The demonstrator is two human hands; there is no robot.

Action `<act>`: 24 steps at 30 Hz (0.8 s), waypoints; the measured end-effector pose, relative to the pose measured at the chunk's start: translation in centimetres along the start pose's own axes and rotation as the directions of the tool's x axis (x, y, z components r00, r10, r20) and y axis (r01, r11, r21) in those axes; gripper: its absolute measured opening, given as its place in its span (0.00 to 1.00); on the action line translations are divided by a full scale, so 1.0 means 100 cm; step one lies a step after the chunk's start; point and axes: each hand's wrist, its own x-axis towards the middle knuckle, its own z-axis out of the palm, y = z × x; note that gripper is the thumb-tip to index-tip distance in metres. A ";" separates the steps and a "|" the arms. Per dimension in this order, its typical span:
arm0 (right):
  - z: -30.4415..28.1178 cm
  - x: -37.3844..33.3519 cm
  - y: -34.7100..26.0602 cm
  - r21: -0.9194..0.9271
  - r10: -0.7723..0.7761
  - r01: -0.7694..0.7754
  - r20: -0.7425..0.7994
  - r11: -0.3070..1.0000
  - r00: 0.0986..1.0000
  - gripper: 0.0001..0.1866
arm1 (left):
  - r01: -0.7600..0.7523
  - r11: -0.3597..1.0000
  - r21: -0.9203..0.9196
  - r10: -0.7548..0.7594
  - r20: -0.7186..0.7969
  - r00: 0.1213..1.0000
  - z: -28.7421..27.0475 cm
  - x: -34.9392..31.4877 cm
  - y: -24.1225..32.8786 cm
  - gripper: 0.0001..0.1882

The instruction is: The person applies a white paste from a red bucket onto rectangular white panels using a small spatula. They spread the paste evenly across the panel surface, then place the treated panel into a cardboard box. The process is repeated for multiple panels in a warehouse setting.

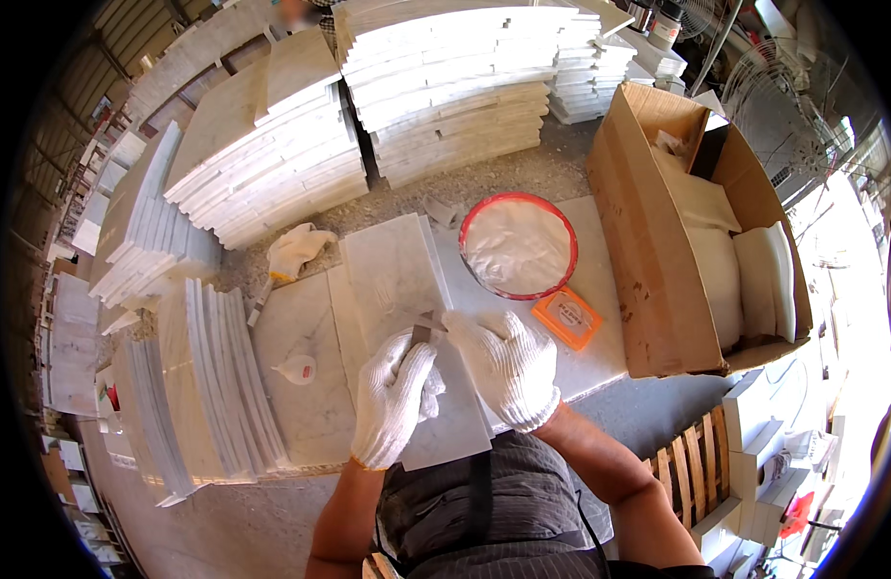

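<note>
Holds a small flat tool (422, 331) over a pale slab (395, 265), with left hand (395, 391) clamped around it. Has right hand (508, 367) just beside the tool's tip; cannot tell the state of that grip. Shows a red-rimmed tub (519, 245) beyond, near an orange box (567, 318).

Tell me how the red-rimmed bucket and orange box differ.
The red-rimmed bucket is round; the orange box is rectangular. The bucket is larger than the box. The bucket has a rumpled whitish surface inside; the box, a pale label. Both are near the gloved right hand.
</note>
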 end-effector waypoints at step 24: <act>0.006 0.007 0.014 -0.078 0.008 -0.014 -0.076 0.997 0.997 0.18 | -0.059 0.994 -0.093 0.048 -0.121 0.991 0.005 -0.003 -0.005 0.14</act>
